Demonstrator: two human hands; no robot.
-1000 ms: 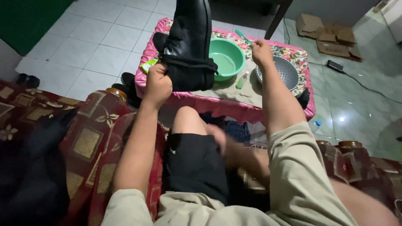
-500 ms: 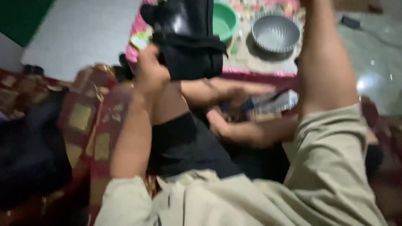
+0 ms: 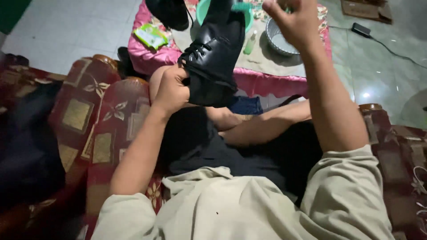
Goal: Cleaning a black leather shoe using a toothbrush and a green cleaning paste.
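My left hand (image 3: 171, 91) grips a black lace-up leather shoe (image 3: 213, 58) by its heel end and holds it tilted above my lap, toe pointing away toward the low table. My right hand (image 3: 291, 22) is raised at the top of the view, to the right of the shoe and above a metal bowl (image 3: 278, 42). Its fingers are curled together, and I cannot make out whether anything is in them. A second black shoe (image 3: 171, 13) rests on the table behind the held one.
The low table has a pink floral cover (image 3: 155, 53) and carries a green basin (image 3: 200, 6), a green packet (image 3: 152, 35) and a small bottle (image 3: 250, 43). I sit on a red patterned sofa (image 3: 102, 124). A black adapter with a cable (image 3: 361, 30) lies on the tiled floor.
The shoe has come off the table toward my lap and tilted over in my left hand. My right hand has risen from the metal bowl.
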